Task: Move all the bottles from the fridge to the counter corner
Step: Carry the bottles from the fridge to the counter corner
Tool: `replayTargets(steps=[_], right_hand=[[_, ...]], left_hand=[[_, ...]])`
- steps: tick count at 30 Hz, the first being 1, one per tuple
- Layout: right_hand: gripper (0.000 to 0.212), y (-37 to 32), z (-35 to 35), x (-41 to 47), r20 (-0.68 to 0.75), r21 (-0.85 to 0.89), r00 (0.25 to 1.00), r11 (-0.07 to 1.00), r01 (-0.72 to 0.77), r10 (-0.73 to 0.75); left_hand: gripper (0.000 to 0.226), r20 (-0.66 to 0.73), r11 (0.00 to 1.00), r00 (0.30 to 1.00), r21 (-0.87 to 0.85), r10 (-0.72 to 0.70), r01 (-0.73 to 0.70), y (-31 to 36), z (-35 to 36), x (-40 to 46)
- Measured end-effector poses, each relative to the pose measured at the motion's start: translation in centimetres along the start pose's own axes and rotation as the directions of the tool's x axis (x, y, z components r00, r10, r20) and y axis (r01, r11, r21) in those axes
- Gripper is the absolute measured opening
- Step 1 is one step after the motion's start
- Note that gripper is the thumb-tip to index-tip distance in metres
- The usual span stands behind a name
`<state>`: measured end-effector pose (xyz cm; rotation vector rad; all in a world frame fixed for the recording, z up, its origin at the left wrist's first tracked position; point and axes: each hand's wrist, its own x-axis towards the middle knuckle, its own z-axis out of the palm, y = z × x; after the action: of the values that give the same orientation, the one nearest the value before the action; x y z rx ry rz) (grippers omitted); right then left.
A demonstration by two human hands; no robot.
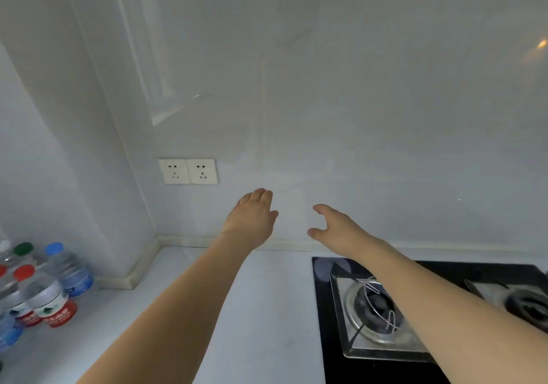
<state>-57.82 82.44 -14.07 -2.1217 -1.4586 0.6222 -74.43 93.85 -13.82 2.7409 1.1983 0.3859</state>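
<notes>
Several small water bottles stand grouped on the white counter [237, 309] at the far left, in the corner by the wall. One has a red cap and red label [49, 300], one a blue cap and blue label [69, 268], one a green cap [23, 249]. My left hand [252, 217] is stretched out above the counter toward the back wall, fingers loosely apart and holding nothing. My right hand [335, 226] reaches forward beside it, open and empty too. The fridge is out of view.
A black gas hob [323, 309] with steel burners [373, 309] fills the right of the counter under my right forearm. Two white wall sockets [188, 171] sit on the glossy tiled back wall. A wall pillar juts out at the left.
</notes>
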Motion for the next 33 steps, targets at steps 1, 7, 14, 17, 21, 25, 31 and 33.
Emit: replayTargets(steps=[1, 7, 14, 17, 21, 25, 31, 33], right_hand=[[0.065, 0.5, -0.8, -0.4, -0.017, -0.012, 1.000, 1.000, -0.016, 0.016], [0.065, 6.1, -6.4, -5.9, -0.172, -0.088, 0.971, 0.979, -0.182, 0.165], [0.065, 14.7, -13.1, -16.4, -0.333, -0.040, 0.882, 0.930, -0.365, 0.332], [0.066, 19.0, -16.1, -22.4, -0.385, 0.001, 0.833, 0.903, -0.429, 0.396], [0.068, 25.0, -20.3, -31.0, -0.445, 0.029, 0.770, 0.867, -0.498, 0.457], [0.068, 30.8, -24.4, -40.0, -0.506, 0.053, 0.696, 0.824, -0.564, 0.509], [0.068, 36.7, -27.9, -50.7, -0.557, 0.112, 0.584, 0.751, -0.651, 0.590], [0.068, 38.6, -28.9, -54.0, -0.578, 0.153, 0.531, 0.722, -0.675, 0.619]], left_hand=[[0.050, -0.003, 0.999, 0.999, 0.000, 0.037, -0.037, 1.2, 0.1, 0.6], [0.049, 0.057, 0.963, 0.962, -0.059, 0.266, -0.263, 11.3, 2.7, 4.0], [0.050, 0.064, 0.870, 0.869, -0.092, 0.491, -0.485, 25.9, 4.4, 2.7], [0.049, 0.045, 0.821, 0.822, -0.108, 0.568, -0.561, 33.6, 5.1, 0.8], [0.050, 0.038, 0.766, 0.771, -0.158, 0.635, -0.623, 44.2, 6.3, -2.2], [0.052, 0.007, 0.682, 0.698, -0.217, 0.716, -0.698, 55.2, 7.7, -6.1], [0.052, 0.013, 0.519, 0.530, -0.224, 0.848, -0.825, 68.2, 9.7, -11.7], [0.052, 0.011, 0.465, 0.475, -0.232, 0.880, -0.855, 72.2, 10.3, -13.1]])
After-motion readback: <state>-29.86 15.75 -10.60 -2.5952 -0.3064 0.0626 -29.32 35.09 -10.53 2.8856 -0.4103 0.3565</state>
